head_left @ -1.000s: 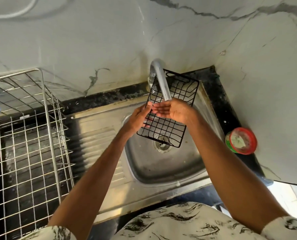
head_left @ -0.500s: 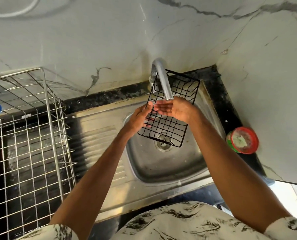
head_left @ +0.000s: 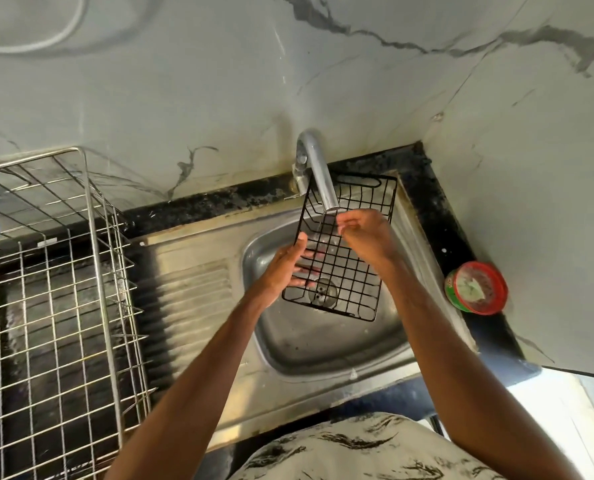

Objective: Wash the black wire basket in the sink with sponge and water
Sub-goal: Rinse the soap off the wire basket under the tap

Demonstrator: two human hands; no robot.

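Head: left hand [head_left: 283, 268] grips rectangular black wire basket [head_left: 351, 271].

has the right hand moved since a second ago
Yes, rightward. The right hand had its fingers reaching left past the tap spout; now they end just under the spout's tip.

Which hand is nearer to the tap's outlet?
Right. The right hand sits just beside the tap outlet; the left hand grips the black wire basket lower down, at its left edge.
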